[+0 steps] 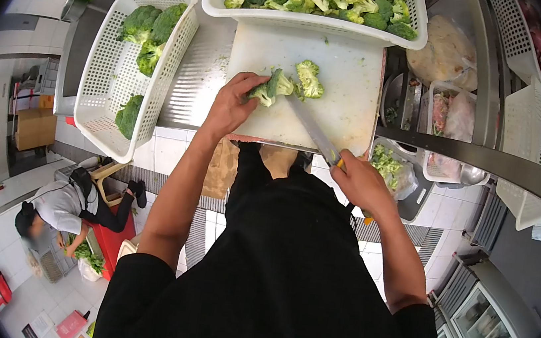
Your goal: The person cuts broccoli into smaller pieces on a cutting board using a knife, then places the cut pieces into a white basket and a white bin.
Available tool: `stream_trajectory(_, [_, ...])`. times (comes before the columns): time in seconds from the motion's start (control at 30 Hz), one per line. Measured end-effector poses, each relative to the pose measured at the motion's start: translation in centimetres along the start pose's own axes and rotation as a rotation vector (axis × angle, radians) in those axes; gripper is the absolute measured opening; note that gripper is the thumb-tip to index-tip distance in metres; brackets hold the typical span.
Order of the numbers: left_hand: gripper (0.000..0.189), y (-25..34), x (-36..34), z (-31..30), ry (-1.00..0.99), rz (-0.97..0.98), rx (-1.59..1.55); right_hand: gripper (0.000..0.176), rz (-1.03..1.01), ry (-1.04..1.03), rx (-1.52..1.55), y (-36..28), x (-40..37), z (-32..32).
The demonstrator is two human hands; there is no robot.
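On the white cutting board [336, 123], my left hand [230, 103] grips a broccoli piece [273, 89] by its left side, thumb and fingers around it. My right hand [363, 185] is closed on the yellow-marked handle of a kitchen knife [315, 130]. The blade points up and left, its tip close to the right side of the held broccoli; whether it touches cannot be made out. Another cut broccoli piece [310, 80] lies just right of the held one. Small green crumbs dot the board.
A white basket [314, 23] full of cut florets stands behind the board. Left is a white basket [103, 83] with several broccoli heads. Bagged food and a meat tub [451, 116] sit right, below a metal rail [472, 158]. A co-worker [66, 206] handles greens at lower left.
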State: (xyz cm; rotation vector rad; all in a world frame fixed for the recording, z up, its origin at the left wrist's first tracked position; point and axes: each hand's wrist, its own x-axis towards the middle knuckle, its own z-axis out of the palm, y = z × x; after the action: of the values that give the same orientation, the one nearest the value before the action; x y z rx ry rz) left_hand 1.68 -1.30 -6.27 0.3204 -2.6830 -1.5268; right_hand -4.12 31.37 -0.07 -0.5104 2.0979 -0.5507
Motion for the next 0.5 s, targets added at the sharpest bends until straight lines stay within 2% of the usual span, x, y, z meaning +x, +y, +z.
stream_trajectory(0.03, [0.052,0.1,-0.2,-0.1,-0.001,-0.020,0.006,0.033,-0.057,0.096,-0.114,0.1,-0.9,0.3])
stream_trajectory(0.07, [0.052,0.1,-0.2,-0.1,0.000,-0.021,0.007,0.033,-0.058,0.096,-0.114,0.2,-1.6,0.7])
stream_trajectory(0.13, [0.055,0.2,-0.4,0.2,0.015,-0.002,0.064,0.031,0.010,0.250,-0.071,0.6,-3.3,1.4])
stream_trajectory(0.23, [0.047,0.5,0.0,1.1,0.095,0.038,0.121,0.030,0.098,0.241,-0.014,0.5,-4.8,1.0])
stream_trajectory(0.37, [0.045,0.6,1.1,2.0,0.143,0.067,0.288,0.028,0.046,0.233,0.000,0.2,-6.5,0.9])
stream_trajectory(0.43, [0.046,0.6,1.4,2.2,0.145,-0.065,0.284,0.026,-0.065,0.161,-0.117,0.1,-6.8,1.1])
stream_trajectory(0.5, [0.046,0.6,1.2,2.1,0.140,-0.068,0.275,0.025,-0.067,0.210,-0.126,-0.2,-6.1,2.0])
